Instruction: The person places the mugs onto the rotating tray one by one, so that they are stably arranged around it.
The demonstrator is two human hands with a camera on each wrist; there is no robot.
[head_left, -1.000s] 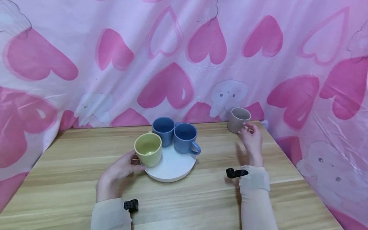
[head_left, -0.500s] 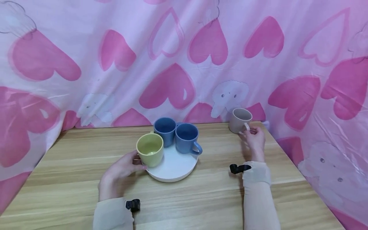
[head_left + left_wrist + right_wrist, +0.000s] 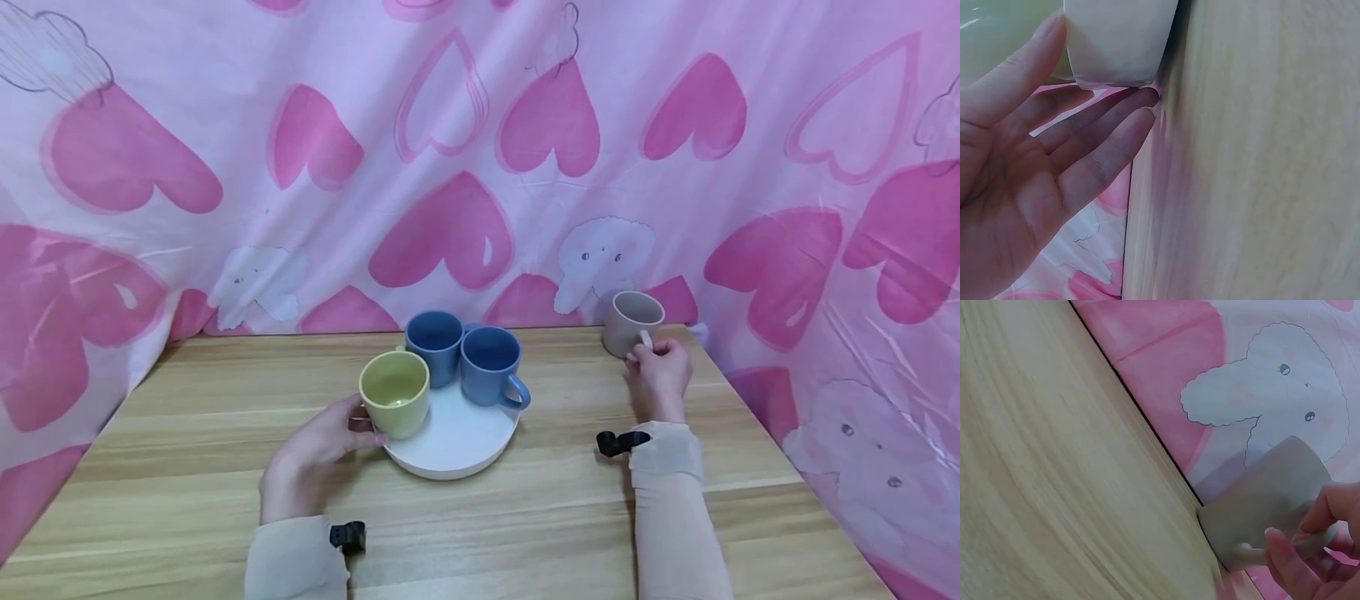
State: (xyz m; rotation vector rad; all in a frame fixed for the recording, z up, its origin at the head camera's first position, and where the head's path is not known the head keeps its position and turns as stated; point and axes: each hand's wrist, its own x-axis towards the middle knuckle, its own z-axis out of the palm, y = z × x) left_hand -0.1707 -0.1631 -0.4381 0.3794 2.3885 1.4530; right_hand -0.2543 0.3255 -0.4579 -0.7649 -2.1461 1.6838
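Observation:
A white round tray (image 3: 457, 446) on the wooden table carries a yellow-green mug (image 3: 394, 390) and two blue mugs (image 3: 433, 340) (image 3: 489, 362). My left hand (image 3: 352, 423) lies at the tray's left edge, its fingers fairly straight. In the left wrist view the fingertips of this left hand (image 3: 1107, 103) touch the tray's rim (image 3: 1116, 44), with the thumb beside the yellow-green mug (image 3: 997, 31). A beige mug (image 3: 630, 319) stands at the far right by the curtain. My right hand (image 3: 647, 354) pinches its handle. The right wrist view shows the right hand (image 3: 1291, 540) curled at the beige mug (image 3: 1260, 494).
A pink curtain with hearts (image 3: 480, 167) hangs right behind the table and along its right side. The table's right edge (image 3: 757, 417) is close to the beige mug. Bare wood (image 3: 187, 467) lies left of and in front of the tray.
My right hand has moved forward to the beige mug and closed its fingers on the handle. The left hand has stayed at the tray's edge.

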